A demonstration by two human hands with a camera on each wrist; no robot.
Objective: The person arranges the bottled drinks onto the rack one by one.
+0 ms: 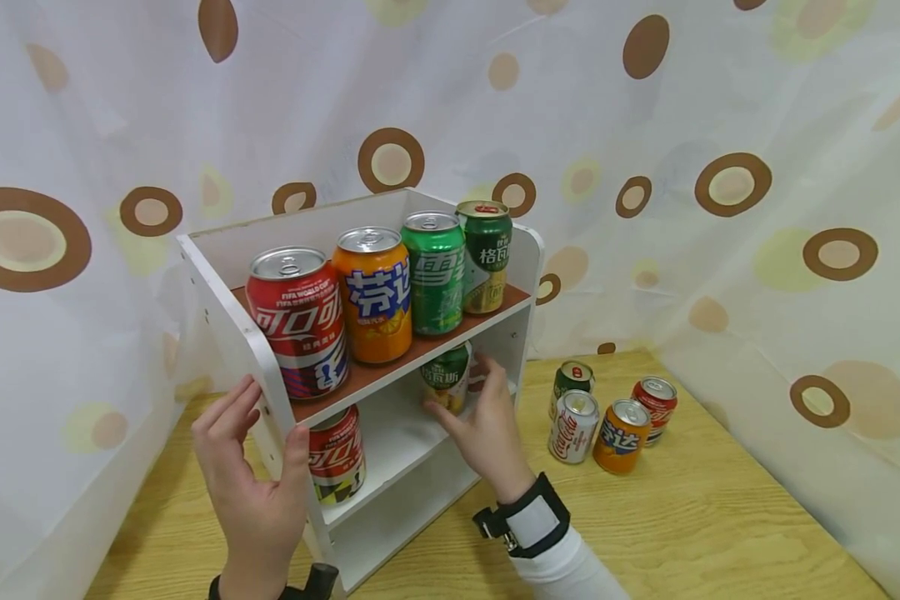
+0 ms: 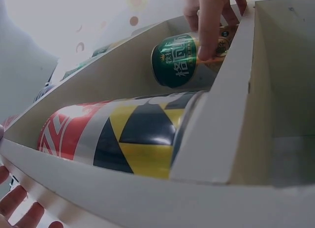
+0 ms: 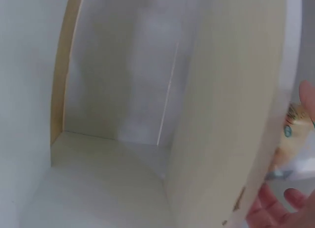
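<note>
In the head view, my right hand [image 1: 491, 429] holds a green-and-gold kvass can [image 1: 445, 375] on the middle level of a small white shelf unit [image 1: 405, 425]. The thumb is at the can's front and the fingers reach round its far side, partly hidden. My left hand [image 1: 258, 492] rests at the unit's left side panel, fingers extended along the outside and thumb near the front edge. Just inside that panel stands a red cola can [image 1: 336, 457], whose yellow-and-black pattern shows in the left wrist view. The right wrist view mostly shows bare shelf boards [image 3: 226, 110].
Along the top level stand a red cola can [image 1: 300, 325], an orange Fanta can [image 1: 375, 296], a green can [image 1: 435, 275] and a kvass can [image 1: 486, 258]. Several more cans, including a white Coca-Cola can [image 1: 573, 427], stand on the wooden table [image 1: 720, 517] to the right. A patterned curtain hangs behind.
</note>
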